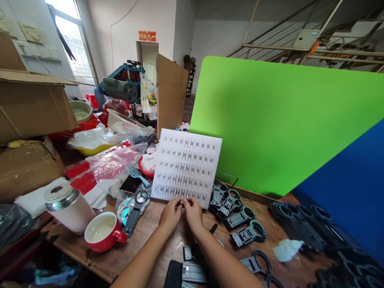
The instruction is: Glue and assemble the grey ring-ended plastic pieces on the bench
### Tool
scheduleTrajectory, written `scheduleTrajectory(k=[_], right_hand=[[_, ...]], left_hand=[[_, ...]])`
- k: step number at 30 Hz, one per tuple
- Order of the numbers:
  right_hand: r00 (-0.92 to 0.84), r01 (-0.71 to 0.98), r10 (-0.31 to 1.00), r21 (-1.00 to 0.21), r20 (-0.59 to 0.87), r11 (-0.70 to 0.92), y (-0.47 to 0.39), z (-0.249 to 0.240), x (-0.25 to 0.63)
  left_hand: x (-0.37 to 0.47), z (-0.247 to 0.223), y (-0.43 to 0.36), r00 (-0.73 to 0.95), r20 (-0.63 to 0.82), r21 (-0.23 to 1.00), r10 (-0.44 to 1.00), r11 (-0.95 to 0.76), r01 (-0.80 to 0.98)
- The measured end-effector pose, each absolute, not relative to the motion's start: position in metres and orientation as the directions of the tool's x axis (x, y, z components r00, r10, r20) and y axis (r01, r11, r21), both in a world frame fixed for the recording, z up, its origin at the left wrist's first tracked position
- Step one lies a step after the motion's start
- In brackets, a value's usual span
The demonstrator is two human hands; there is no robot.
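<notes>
White rectangular foam tray [186,161] with rows of slots, standing tilted on brown wooden table [164,252]. Your left hand [171,216] and your right hand [193,215] side by side at tray's lower edge, fingers curled narrow, fingertips near each other; cannot tell whether either pinches anything. Right of tray: grey-and-black plastic parts [239,220] with round rings. Just left of tray: light-blue hairbrush [136,173]; nearer you, red round mug [102,239], white inside. Behind tray, to right: bright-green flat panel [270,116].
</notes>
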State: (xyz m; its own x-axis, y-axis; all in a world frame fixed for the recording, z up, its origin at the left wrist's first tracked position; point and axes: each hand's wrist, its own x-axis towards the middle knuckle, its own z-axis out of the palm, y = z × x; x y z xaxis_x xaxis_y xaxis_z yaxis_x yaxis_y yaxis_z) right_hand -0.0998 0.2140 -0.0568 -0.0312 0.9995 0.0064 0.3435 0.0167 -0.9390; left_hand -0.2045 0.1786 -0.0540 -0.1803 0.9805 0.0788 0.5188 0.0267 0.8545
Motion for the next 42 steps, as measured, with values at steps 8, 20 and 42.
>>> scheduleTrajectory(k=[8,20,42], right_hand=[[-0.163,0.311,0.986,-0.950,-0.020,0.032,0.196,-0.057,-0.098],[0.113,0.284,0.985,-0.946,-0.128,-0.155,0.228,-0.050,-0.147],[-0.213,0.635,0.959,-0.772,-0.189,-0.011,0.017,0.009,0.100]], left_hand=[[-0.214,-0.068,0.135,-0.239,0.080,0.897,0.968,0.035,0.441],[-0.220,-0.093,0.116,-0.319,0.121,0.892,0.940,0.038,0.451],[-0.171,-0.068,0.040,-0.072,0.072,0.937,0.995,-0.043,0.346]])
